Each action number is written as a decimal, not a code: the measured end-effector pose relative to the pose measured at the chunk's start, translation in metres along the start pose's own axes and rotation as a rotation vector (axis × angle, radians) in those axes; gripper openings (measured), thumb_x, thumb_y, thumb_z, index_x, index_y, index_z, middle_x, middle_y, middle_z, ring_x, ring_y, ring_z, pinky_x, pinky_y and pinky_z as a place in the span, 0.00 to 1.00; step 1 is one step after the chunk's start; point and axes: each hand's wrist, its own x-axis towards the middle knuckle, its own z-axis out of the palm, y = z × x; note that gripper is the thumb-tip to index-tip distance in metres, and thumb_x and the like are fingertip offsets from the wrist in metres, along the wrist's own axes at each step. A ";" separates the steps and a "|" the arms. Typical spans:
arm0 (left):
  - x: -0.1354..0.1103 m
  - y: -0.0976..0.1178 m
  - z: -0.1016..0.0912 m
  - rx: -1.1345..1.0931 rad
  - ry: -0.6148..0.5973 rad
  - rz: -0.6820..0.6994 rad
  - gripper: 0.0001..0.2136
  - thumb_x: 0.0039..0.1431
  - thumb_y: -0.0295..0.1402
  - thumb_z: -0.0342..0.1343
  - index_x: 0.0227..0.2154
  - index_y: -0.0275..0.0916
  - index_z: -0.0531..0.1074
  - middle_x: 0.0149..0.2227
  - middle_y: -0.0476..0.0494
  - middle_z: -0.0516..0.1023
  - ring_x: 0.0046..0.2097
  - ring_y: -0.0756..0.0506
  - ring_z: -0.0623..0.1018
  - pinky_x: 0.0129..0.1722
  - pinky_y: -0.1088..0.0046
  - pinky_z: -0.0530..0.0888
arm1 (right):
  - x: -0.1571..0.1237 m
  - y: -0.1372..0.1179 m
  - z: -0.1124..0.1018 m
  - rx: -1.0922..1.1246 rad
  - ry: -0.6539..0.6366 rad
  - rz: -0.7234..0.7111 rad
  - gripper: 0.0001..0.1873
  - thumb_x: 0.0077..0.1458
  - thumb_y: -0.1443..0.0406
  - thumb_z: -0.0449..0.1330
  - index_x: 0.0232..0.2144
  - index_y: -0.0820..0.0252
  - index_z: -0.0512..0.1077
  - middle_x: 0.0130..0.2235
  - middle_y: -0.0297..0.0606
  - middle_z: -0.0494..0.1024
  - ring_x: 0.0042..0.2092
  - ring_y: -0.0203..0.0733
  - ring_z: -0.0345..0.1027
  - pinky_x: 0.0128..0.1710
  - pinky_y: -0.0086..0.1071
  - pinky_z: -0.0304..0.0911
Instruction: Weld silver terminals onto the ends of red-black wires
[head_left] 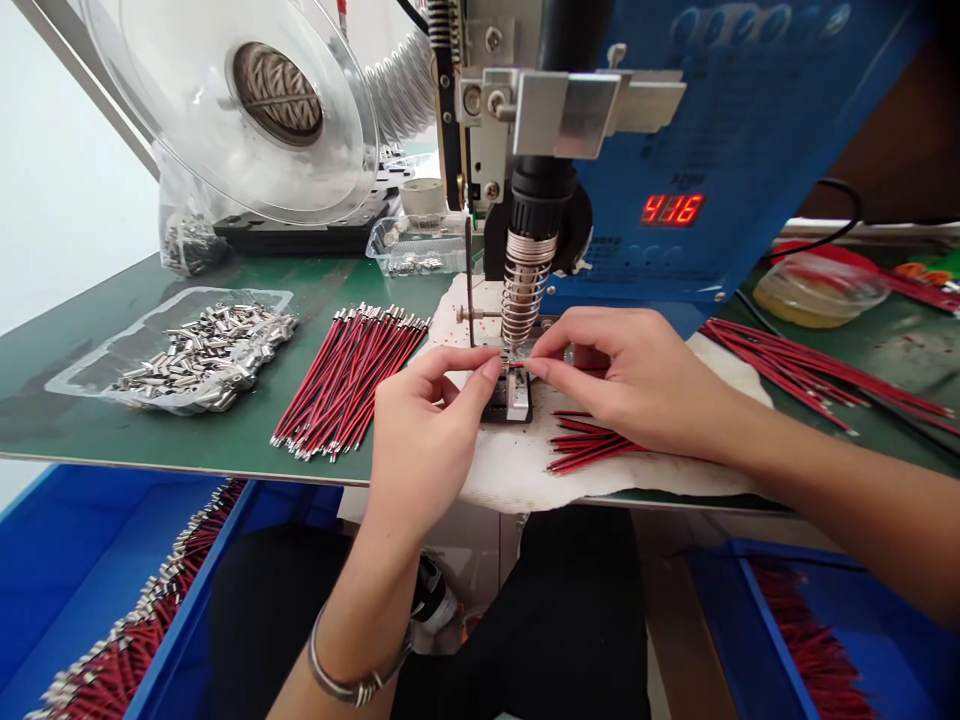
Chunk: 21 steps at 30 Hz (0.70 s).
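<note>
My left hand (431,420) and my right hand (637,380) meet in pinches at a small black fixture (510,400) under the coiled tip of the soldering head (529,275). Each pinch is closed on something tiny at the fixture that I cannot make out. Both hands rest over a white cloth pad (517,470). Several red wires (585,440) lie on the pad below my right hand. A fan of red and black wires (349,380) lies left of my left hand. A clear bag of metal terminals (202,350) is farther left.
The blue machine (750,120) shows a red display (672,209) reading 416. A clear reel (247,100) stands at the back left. More red wires (817,375) lie right. Blue bins (90,590) with finished wires sit below the green bench (75,320) edge.
</note>
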 end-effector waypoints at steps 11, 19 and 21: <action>-0.001 0.003 -0.001 0.008 0.013 -0.005 0.10 0.57 0.41 0.68 0.37 0.41 0.84 0.34 0.44 0.84 0.32 0.47 0.78 0.29 0.74 0.71 | -0.001 -0.002 -0.001 -0.009 -0.004 0.012 0.07 0.62 0.66 0.62 0.33 0.60 0.79 0.31 0.33 0.78 0.28 0.34 0.64 0.31 0.32 0.57; -0.001 0.002 0.000 0.008 0.008 -0.007 0.09 0.57 0.41 0.68 0.36 0.41 0.84 0.34 0.44 0.84 0.31 0.48 0.78 0.29 0.74 0.71 | -0.002 -0.002 -0.001 -0.017 0.002 0.008 0.07 0.62 0.67 0.62 0.33 0.60 0.79 0.31 0.33 0.79 0.27 0.34 0.64 0.30 0.31 0.57; 0.000 0.002 0.000 0.010 0.007 -0.008 0.09 0.57 0.40 0.68 0.36 0.41 0.84 0.35 0.44 0.84 0.32 0.47 0.78 0.29 0.75 0.71 | -0.001 -0.002 -0.001 -0.020 0.003 0.010 0.06 0.62 0.67 0.62 0.33 0.60 0.79 0.31 0.33 0.79 0.28 0.34 0.65 0.31 0.32 0.57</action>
